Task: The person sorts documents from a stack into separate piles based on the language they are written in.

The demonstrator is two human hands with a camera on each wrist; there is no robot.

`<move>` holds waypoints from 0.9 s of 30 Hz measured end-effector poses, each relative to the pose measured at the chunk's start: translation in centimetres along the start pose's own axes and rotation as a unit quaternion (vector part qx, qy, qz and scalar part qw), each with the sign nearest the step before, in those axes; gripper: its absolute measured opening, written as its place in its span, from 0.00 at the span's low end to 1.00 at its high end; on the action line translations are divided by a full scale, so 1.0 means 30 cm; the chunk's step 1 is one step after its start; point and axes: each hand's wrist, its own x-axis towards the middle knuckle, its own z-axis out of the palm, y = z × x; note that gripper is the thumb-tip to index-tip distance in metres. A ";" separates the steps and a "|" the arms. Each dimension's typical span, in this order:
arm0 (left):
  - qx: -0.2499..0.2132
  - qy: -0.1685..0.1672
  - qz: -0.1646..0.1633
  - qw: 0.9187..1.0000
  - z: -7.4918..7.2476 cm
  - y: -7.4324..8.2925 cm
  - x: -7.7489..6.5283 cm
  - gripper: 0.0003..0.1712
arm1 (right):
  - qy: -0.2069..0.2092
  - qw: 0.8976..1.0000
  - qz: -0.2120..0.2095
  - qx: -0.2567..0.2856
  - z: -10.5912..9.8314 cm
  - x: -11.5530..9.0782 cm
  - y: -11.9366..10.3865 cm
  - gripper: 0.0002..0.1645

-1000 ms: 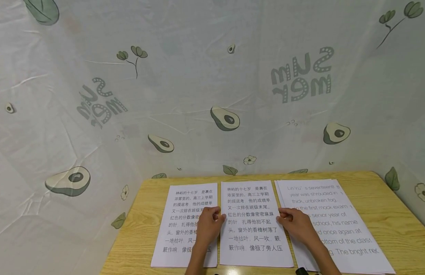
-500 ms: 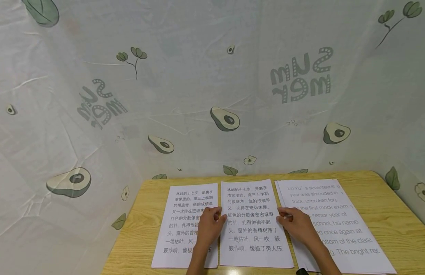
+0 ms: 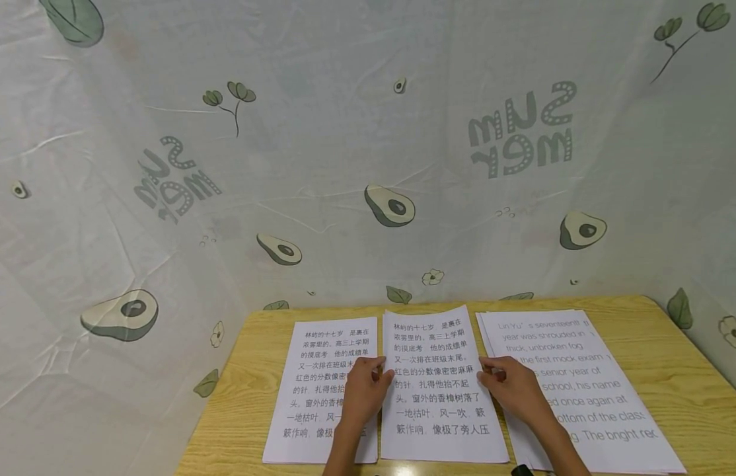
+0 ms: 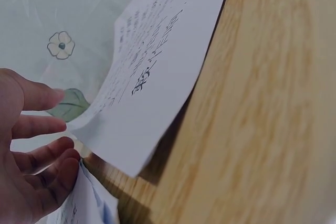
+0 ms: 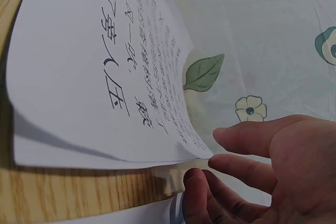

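Note:
A white sheet with printed Chinese text (image 3: 430, 423) lies in the middle of the table, its far corners bowed upward. My left hand (image 3: 367, 390) is at its left edge, my right hand (image 3: 513, 390) at its right. The left wrist view has the left hand's index fingertip touching the sheet's edge (image 4: 142, 145), the thumb held apart above. Similarly, in the right wrist view, the sheet's edge (image 5: 157, 156) meets the right index fingertip, with a gap below the thumb. At least one more paper layer shows beneath the lifted sheet on the right.
To the left lies a matching stack of Chinese-text paper (image 3: 317, 430). A fanned stack with large English text (image 3: 606, 423) is on the right, partly beneath the right forearm. The wooden table (image 3: 225, 396) backs onto a hanging avocado-print cloth (image 3: 332, 119).
The middle sheet's far corners have risen a little, so its far edge now curves. My right hand has shifted slightly inward and up; the left has barely moved.

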 end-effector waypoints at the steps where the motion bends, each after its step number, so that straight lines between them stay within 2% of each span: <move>1: 0.001 0.001 0.000 1.000 0.000 0.001 0.000 0.25 | 0.000 1.000 -0.001 -0.001 0.001 0.000 0.000 0.26; 14: 0.012 0.007 0.017 1.000 0.001 0.008 -0.004 0.24 | 0.012 1.000 -0.029 0.001 0.006 -0.002 0.001 0.27; 22: -0.009 0.023 0.045 0.999 0.007 0.009 -0.004 0.24 | 0.018 0.999 -0.038 0.020 0.007 0.002 -0.005 0.28; 27: -0.025 0.023 0.034 0.999 0.013 0.010 -0.007 0.25 | 0.021 0.999 -0.029 0.025 0.006 0.003 -0.006 0.26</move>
